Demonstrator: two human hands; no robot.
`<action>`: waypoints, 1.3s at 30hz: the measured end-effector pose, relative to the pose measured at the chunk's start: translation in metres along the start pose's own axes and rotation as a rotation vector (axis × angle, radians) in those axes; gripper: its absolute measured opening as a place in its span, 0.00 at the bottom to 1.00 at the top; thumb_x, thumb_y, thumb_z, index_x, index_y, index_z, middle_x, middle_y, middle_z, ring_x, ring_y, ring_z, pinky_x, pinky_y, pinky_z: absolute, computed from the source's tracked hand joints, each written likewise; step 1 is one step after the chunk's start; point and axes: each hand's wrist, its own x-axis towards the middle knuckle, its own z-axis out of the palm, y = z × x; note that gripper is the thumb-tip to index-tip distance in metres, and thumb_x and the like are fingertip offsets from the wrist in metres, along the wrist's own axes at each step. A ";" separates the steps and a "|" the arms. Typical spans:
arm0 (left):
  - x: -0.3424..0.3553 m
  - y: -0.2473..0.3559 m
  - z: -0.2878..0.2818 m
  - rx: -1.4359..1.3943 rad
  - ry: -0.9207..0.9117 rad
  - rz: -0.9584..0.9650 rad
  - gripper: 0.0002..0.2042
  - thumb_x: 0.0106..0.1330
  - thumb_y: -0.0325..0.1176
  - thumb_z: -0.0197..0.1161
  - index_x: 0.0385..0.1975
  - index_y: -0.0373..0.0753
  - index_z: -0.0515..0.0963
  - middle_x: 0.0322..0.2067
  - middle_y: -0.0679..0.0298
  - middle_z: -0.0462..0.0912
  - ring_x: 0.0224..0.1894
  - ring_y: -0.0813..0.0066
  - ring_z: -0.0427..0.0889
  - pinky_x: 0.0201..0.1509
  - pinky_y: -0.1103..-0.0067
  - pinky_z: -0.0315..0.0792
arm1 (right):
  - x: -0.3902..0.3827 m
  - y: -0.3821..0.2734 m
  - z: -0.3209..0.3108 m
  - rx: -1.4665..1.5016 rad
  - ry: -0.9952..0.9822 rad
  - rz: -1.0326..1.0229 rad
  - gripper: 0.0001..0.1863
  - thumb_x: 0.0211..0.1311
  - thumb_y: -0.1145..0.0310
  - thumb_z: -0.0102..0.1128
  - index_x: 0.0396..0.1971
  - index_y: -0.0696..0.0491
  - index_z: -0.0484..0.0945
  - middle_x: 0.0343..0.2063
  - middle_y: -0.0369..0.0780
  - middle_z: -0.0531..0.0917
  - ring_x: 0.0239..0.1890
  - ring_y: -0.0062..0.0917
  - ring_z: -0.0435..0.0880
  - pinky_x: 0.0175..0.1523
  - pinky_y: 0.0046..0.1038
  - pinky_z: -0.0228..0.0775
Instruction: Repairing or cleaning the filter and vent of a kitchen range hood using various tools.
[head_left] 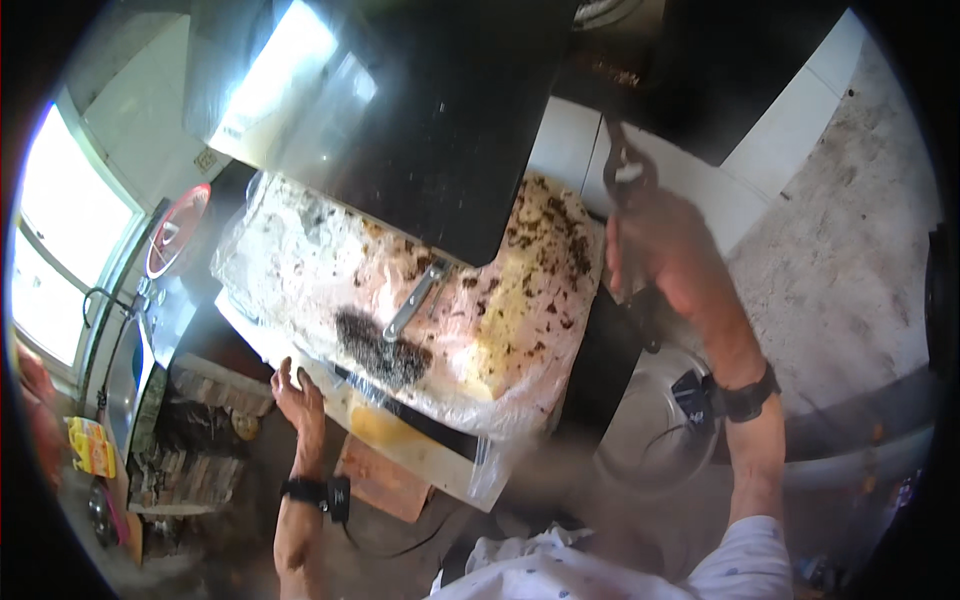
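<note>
My right hand [670,250] is closed around a long dark metal tool [628,170], which has an opening near its upper end. Motion blur hides its exact kind. My left hand [300,402] has its fingers apart and holds nothing, beside the near left edge of a plastic-covered surface. Dark crumbs and grime litter the plastic sheet [500,330]. On it lie a grey metal scrubber [385,350] and a silver-handled tool [415,302], perhaps a knife, whose far end meets the edge of a black glossy panel [430,130].
A sink with a faucet [145,295] and a red-rimmed basket [180,230] are by the window at left. A yellow package [90,447] lies below them. A round clear lid-like thing [650,440] is near my right wrist. A reddish-brown slab [385,478] sits low in front.
</note>
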 end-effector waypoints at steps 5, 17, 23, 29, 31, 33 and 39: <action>0.009 0.097 -0.019 -0.237 -0.195 0.315 0.10 0.56 0.27 0.53 0.38 0.34 0.73 0.35 0.50 0.73 0.40 0.50 0.71 0.44 0.68 0.66 | -0.001 0.005 0.000 0.080 0.021 0.022 0.12 0.58 0.72 0.49 0.41 0.57 0.63 0.27 0.40 0.73 0.24 0.25 0.77 0.26 0.27 0.75; 0.007 0.042 0.041 -0.243 0.105 0.166 0.17 0.61 0.26 0.42 0.49 0.31 0.64 0.46 0.48 0.64 0.47 0.55 0.67 0.51 0.71 0.62 | 0.029 -0.068 0.012 -0.055 0.012 -0.345 0.07 0.57 0.73 0.49 0.32 0.60 0.65 0.24 0.40 0.72 0.19 0.23 0.74 0.18 0.25 0.69; -0.027 0.000 0.051 -0.123 -0.071 -0.158 0.19 0.58 0.24 0.43 0.51 0.29 0.61 0.49 0.45 0.62 0.52 0.50 0.63 0.55 0.68 0.60 | 0.044 -0.065 0.014 0.011 0.049 -0.384 0.06 0.53 0.74 0.49 0.27 0.62 0.68 0.20 0.39 0.72 0.17 0.22 0.74 0.14 0.25 0.69; -0.034 -0.010 0.054 0.138 -0.120 -0.014 0.17 0.56 0.23 0.44 0.47 0.26 0.64 0.48 0.45 0.64 0.52 0.48 0.62 0.56 0.66 0.59 | 0.052 -0.076 0.019 -0.034 0.031 -0.378 0.07 0.58 0.75 0.47 0.34 0.61 0.64 0.23 0.40 0.72 0.18 0.23 0.74 0.20 0.26 0.70; -0.033 -0.007 0.053 0.142 -0.127 -0.003 0.17 0.56 0.22 0.44 0.47 0.26 0.64 0.48 0.45 0.64 0.52 0.49 0.61 0.56 0.65 0.58 | 0.053 -0.081 0.019 -0.015 0.034 -0.366 0.07 0.58 0.75 0.47 0.34 0.61 0.64 0.22 0.40 0.72 0.18 0.23 0.74 0.20 0.26 0.70; -0.033 -0.001 0.049 0.130 -0.129 0.026 0.17 0.56 0.22 0.45 0.46 0.26 0.64 0.48 0.45 0.64 0.52 0.49 0.62 0.56 0.65 0.58 | 0.054 -0.084 0.020 0.020 0.029 -0.356 0.07 0.58 0.75 0.47 0.34 0.61 0.63 0.22 0.40 0.72 0.18 0.23 0.74 0.20 0.26 0.70; -0.033 0.000 0.047 0.157 -0.145 0.084 0.16 0.54 0.24 0.47 0.43 0.25 0.66 0.47 0.46 0.65 0.51 0.49 0.62 0.56 0.65 0.57 | 0.061 -0.093 0.025 0.137 -0.019 -0.348 0.06 0.57 0.75 0.48 0.33 0.60 0.64 0.22 0.40 0.72 0.18 0.22 0.74 0.20 0.25 0.70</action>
